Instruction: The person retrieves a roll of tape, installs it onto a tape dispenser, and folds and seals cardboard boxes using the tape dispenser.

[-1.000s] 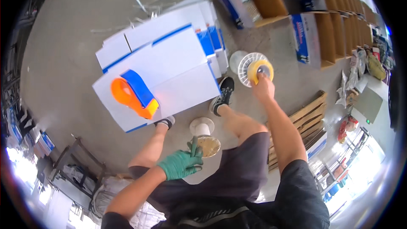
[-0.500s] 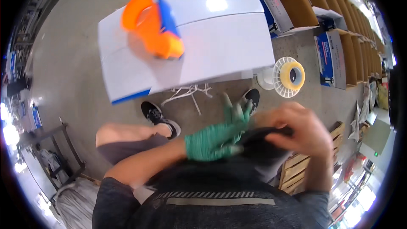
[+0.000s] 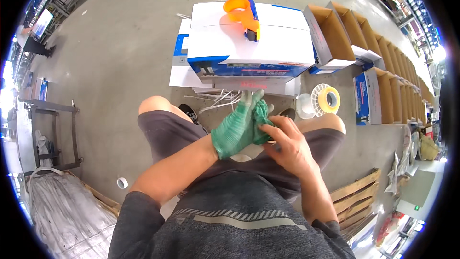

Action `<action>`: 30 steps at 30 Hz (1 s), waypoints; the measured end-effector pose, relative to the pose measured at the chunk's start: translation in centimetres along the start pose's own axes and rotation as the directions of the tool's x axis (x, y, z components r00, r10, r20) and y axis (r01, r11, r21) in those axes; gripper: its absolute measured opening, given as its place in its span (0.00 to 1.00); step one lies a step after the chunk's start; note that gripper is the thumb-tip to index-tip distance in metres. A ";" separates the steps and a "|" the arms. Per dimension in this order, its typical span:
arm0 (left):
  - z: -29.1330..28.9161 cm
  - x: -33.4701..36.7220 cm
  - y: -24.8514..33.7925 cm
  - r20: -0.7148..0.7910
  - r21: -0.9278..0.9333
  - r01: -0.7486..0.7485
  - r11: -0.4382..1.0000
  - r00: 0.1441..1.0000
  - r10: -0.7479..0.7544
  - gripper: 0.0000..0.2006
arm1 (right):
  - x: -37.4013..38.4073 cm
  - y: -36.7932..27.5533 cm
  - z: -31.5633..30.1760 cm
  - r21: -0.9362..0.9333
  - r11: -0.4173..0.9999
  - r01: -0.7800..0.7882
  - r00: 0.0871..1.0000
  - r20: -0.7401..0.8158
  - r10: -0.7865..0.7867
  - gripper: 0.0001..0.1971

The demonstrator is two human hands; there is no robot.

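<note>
My left hand (image 3: 235, 132) wears a green knit glove with paler fingertips and is raised in front of my knees. A second, crumpled green glove (image 3: 261, 122) is bunched against its palm side, held between both hands. My bare right hand (image 3: 292, 148) pinches that loose glove from the right, thumb and fingers bent on its edge. Beyond my hands stands a white and blue carton (image 3: 249, 50). On its top lies an orange and blue tape dispenser (image 3: 247, 19).
Right of the carton, a roll of yellowish tape (image 3: 329, 100) rests by a white spool (image 3: 305, 105). Rows of open cartons (image 3: 330, 33) stretch along the right. White straps (image 3: 220, 100) lie on the floor. A wooden pallet (image 3: 357, 194) is at lower right, a metal frame (image 3: 55, 108) at left.
My right hand has come in to my left and now grips the crumpled glove there. The view has shifted, so the carton's printed front shows and the dispenser appears farther off.
</note>
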State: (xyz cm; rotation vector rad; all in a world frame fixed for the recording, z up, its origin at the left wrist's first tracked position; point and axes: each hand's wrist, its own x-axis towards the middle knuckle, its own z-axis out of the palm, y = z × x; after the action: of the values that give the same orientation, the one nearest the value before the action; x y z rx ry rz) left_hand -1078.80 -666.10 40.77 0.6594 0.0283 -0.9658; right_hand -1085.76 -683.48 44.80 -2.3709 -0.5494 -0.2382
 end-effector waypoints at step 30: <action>-0.9 1.1 0.1 -0.048 0.458 -0.327 0.827 0.919 0.391 0.09 | 1.2 6.1 4.0 0.301 0.793 -0.530 0.820 -0.055 0.569 0.10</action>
State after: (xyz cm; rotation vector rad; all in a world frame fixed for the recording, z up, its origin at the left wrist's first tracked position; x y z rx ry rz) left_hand -1077.86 -666.41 39.76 1.1110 -0.1936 -0.5528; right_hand -1081.87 -684.56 38.65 -2.1101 0.1888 -0.0565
